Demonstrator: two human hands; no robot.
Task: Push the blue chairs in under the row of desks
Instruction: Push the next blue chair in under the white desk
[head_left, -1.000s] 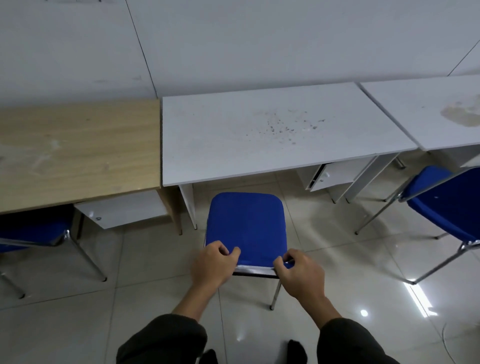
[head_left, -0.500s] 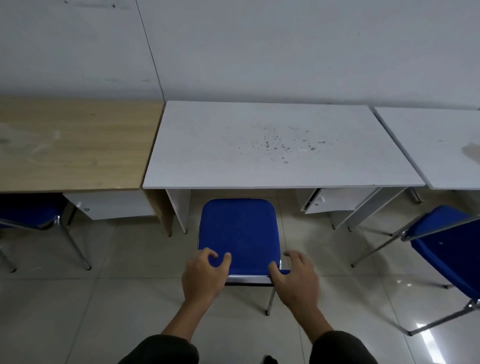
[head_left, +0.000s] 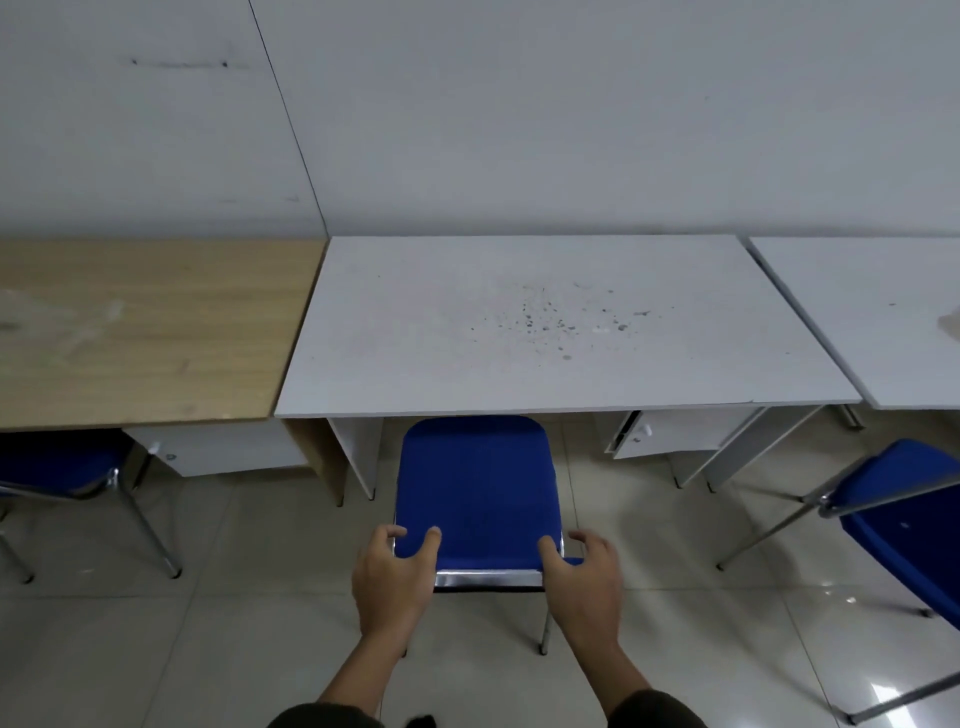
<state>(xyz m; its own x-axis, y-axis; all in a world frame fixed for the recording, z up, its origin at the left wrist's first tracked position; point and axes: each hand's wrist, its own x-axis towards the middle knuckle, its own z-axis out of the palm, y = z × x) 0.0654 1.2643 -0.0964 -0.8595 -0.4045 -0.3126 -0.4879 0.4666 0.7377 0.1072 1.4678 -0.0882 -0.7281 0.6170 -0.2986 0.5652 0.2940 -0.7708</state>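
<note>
Desks line a pale wall over glossy floor tiles (head_left: 156, 649): a wood-topped desk (head_left: 145, 332) at left and a speckled white desk (head_left: 545, 332) before me. My blue chair (head_left: 475, 488) sits centred at the white desk's front edge, its backrest top just meeting that edge. My left hand (head_left: 396, 577) and right hand (head_left: 584, 579) spread loosely on the chair's near corners, fingers unclenched.

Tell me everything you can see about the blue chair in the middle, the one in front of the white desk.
The blue padded chair with a chrome frame stands upright on the tiled floor, its far edge meeting the front edge of the white speckled desk. A shiny metal strip runs along its near edge. The left hand and right hand rest open at its near corners.
</note>
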